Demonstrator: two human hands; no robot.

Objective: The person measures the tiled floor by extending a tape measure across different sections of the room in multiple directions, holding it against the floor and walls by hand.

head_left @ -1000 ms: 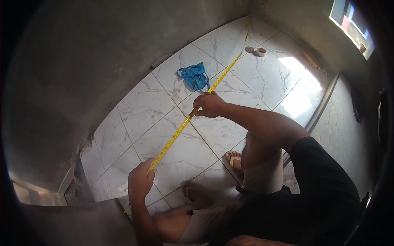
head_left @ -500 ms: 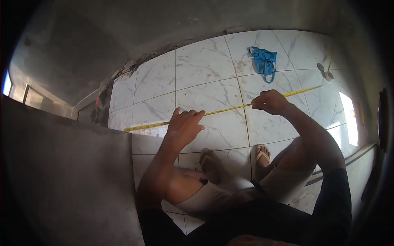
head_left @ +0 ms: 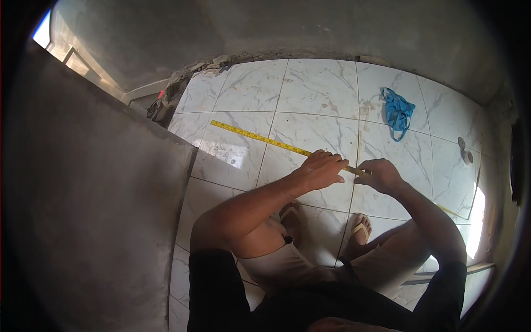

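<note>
A yellow measuring tape runs above the marbled white floor tiles, its free end towards the upper left. My right hand pinches the tape between thumb and fingers. Close beside it, my left hand lies over the tape with its thumb apart from the fingers; whether it grips the tape is hidden. Past my right forearm, more of the tape shows low at the right, then bends up beside the wall. A crumpled blue cloth bag with straps lies on the tiles beyond my right hand.
Two small round items, one a roll, lie at the right. A grey wall rises at the left, another at the back. Broken rubble edges the floor at the back left. My feet in sandals are below my hands.
The view has turned. My left hand has moved from the tape's free end along to beside my right hand. The tape's free end now points to the upper left.
</note>
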